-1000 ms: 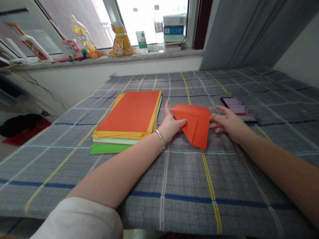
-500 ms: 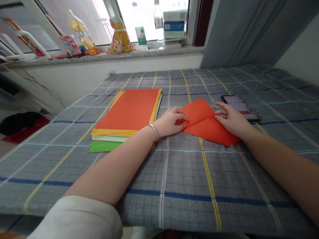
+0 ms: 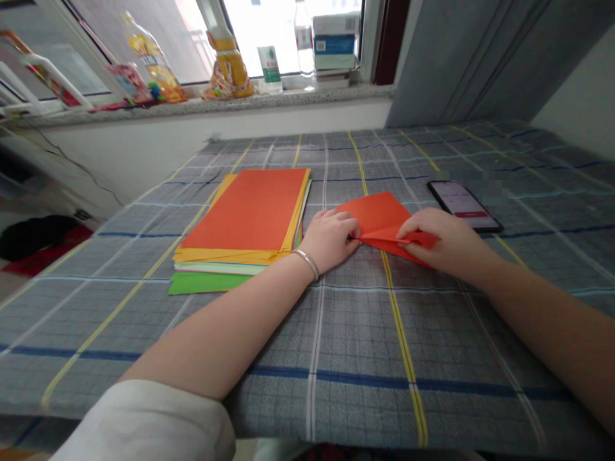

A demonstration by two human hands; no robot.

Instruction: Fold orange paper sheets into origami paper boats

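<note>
A folded sheet of orange-red paper (image 3: 377, 212) lies on the checked cloth between my hands. My left hand (image 3: 331, 237), with a silver bangle at the wrist, pinches the paper's left corner against the cloth. On the other side, my right hand (image 3: 435, 240) grips a raised flap of the same sheet between thumb and fingers. The paper's right end is partly hidden by that hand. Just left of my left hand sits a stack of coloured paper (image 3: 250, 211), orange on top, with yellow, pale and green edges showing below.
A phone (image 3: 464, 205) with a lit screen lies behind my right hand. The plaid tablecloth (image 3: 269, 410) covers the table. Bottles, a yellow container (image 3: 233, 67) and stacked boxes (image 3: 335, 45) stand on the windowsill. A grey curtain (image 3: 446, 57) hangs at the right.
My right hand has gone from loosely resting at the paper's right edge to gripping its flap, which is now lifted and folded over. The left hand's fingers have closed on the left corner.
</note>
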